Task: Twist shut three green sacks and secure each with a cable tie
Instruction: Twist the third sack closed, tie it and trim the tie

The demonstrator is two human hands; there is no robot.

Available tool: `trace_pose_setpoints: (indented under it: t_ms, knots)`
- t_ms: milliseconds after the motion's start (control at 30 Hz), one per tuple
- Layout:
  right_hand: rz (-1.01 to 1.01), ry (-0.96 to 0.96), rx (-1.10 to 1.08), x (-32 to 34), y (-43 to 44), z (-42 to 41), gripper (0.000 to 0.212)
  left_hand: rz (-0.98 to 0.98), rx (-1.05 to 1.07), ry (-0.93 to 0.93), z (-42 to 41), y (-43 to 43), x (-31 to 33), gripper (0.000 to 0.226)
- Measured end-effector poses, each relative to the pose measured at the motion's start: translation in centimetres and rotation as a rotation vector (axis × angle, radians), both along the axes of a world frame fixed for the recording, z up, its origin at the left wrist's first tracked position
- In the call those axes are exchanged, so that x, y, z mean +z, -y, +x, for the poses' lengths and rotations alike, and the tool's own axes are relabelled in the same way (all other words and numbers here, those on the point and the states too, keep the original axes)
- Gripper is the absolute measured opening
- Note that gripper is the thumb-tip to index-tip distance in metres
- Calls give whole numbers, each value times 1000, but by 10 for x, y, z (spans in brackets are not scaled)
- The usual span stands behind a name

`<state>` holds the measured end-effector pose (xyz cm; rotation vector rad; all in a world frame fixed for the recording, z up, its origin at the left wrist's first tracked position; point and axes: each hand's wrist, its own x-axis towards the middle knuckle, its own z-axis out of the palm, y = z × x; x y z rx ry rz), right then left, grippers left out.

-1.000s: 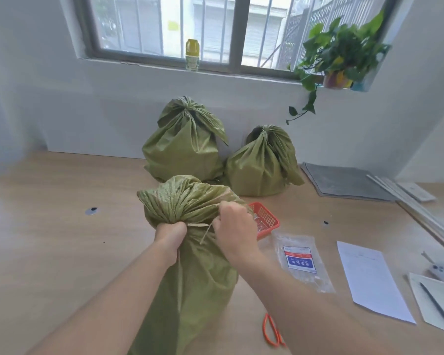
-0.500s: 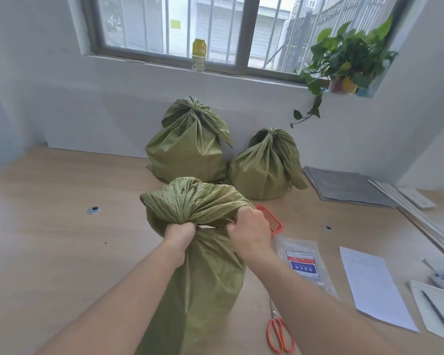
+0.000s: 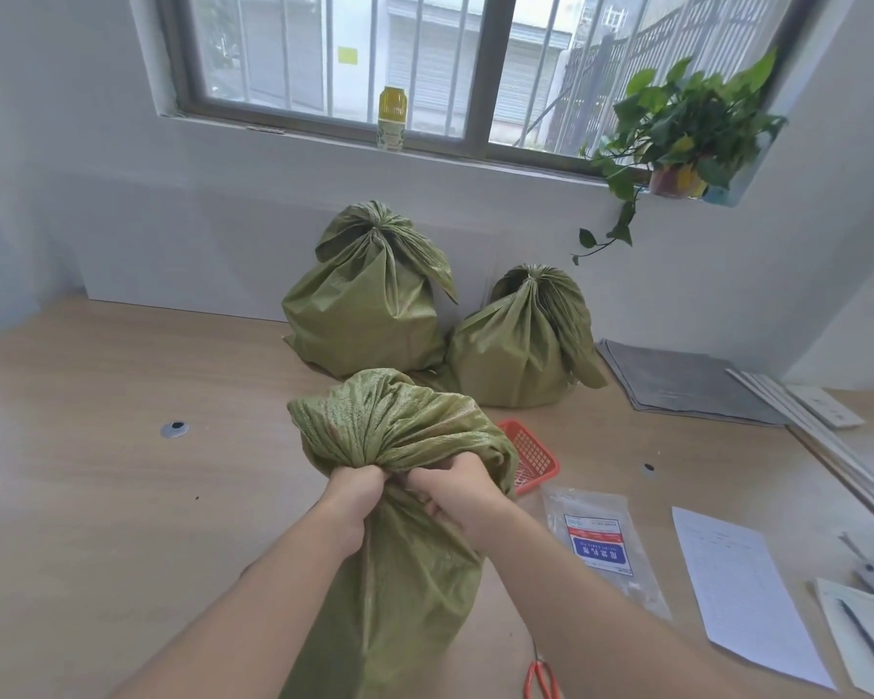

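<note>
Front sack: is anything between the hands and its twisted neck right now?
Nothing visible does. The left hand and right hand both grip the front sack at its gathered neck, side by side. The red basket lies beyond the sack on the right, clear of the hands.

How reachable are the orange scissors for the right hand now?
Probably yes, once it lets go: the right hand grips the near sack at its neck, and the scissors lie uncovered on the table beside that forearm.
</note>
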<state>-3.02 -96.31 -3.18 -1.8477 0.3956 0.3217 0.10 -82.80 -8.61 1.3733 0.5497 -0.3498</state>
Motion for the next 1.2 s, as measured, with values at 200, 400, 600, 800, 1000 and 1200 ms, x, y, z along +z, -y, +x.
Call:
trace_pose_setpoints:
  t_ms: [200, 400, 600, 800, 1000, 1200]
  knots:
    - [287, -63, -29, -6, -3, 3, 10, 7, 1, -2, 26, -4, -41, 48]
    - [378, -126, -105, -9, -4, 9, 10, -12, 4, 17, 24, -2, -28, 45]
    - [407, -134, -138, -14, -7, 10, 12, -39, -19, 29, 27, -4, -24, 39]
    - [374, -125, -119, -12, -14, 9, 10, -32, -67, 44, 27, -16, -19, 43]
    - [390, -336, -164, 1, -25, 14, 22, -69, -115, 116, 22, -32, -7, 47]
    - [314, -299, -110, -3, -41, 11, 11, -96, -86, 138, 15, -42, -7, 26]
